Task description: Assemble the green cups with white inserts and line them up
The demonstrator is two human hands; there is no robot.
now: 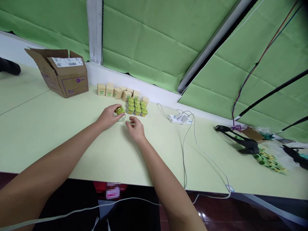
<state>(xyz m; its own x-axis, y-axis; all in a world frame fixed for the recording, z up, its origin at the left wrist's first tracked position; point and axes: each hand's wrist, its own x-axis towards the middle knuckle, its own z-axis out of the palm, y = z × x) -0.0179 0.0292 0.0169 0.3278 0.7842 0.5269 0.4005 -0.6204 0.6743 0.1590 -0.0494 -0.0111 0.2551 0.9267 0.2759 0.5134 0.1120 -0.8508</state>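
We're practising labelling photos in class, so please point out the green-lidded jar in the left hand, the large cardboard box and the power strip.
Green-lidded jar (120,110): head view, on its lid.
Large cardboard box (69,79): head view, on its front panel.
Power strip (178,121): head view, on its white casing.

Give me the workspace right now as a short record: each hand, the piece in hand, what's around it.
Left hand: fingers on the lid of a green-lidded jar
Right hand: holding nothing, fingers loosely curled, just right of that jar
Jar in hand: green lid on top, clear body below
Jar group: more green-lidded jars, packed close together, beyond the hands
Small boxes: uneven row, behind and left of the group
Large carton: far left, flaps open, contents hidden
Power strip: right of the jars, cables attached
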